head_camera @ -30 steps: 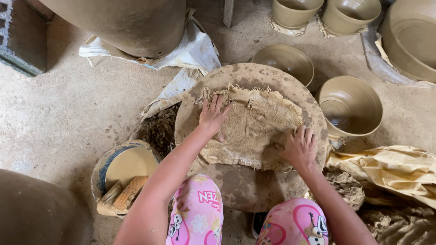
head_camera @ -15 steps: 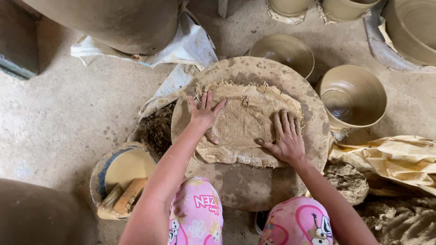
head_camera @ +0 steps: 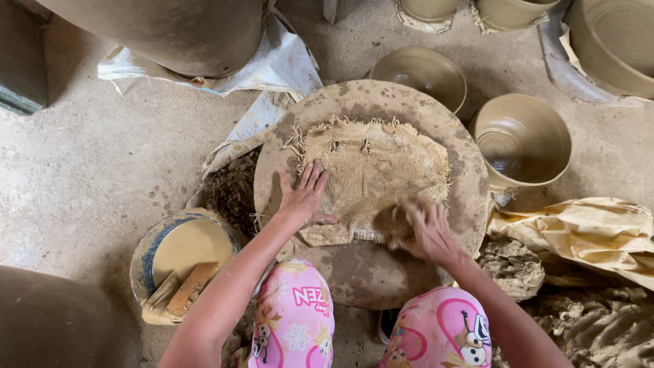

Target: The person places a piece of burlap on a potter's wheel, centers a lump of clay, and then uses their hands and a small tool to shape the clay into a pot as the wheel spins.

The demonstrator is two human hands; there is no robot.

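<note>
While the head camera looks straight down, a round clay-smeared wheel (head_camera: 371, 191) fills the middle of the view, and a frayed piece of burlap cloth (head_camera: 375, 174) lies flat on it, slightly toward 12 o'clock of the wheel's centre. The left hand (head_camera: 303, 197) rests open, palm down and fingers spread, on the cloth's edge at 9 o'clock. The right hand (head_camera: 422, 228) sits at the cloth's 5 o'clock corner; it is blurred, its fingers look curled against the fabric, and I cannot tell whether it actually pinches the cloth.

As for containers, a shallow clay bowl (head_camera: 419, 75) stands at 1 o'clock, touching the wheel's rim, and nothing shows in it but its own ringed wall. A deeper clay pot (head_camera: 524, 140) stands at 3 o'clock just beside the wheel, its inside bare with spiral marks. At 8 o'clock a small bucket (head_camera: 180, 255) holds pale, cloudy slip; a ribbed wooden comb (head_camera: 187, 289) and another small wooden tool lean on its near rim. More unfired pots (head_camera: 613, 41) crowd the top edge from 12 to 2 o'clock, cut off by the frame. A large dark jar (head_camera: 170, 31) stands at 11 o'clock on a white sack (head_camera: 279, 65). Lumps of raw clay (head_camera: 511, 262) lie at 4 o'clock beside a crumpled yellow plastic sheet (head_camera: 579, 232).
</note>
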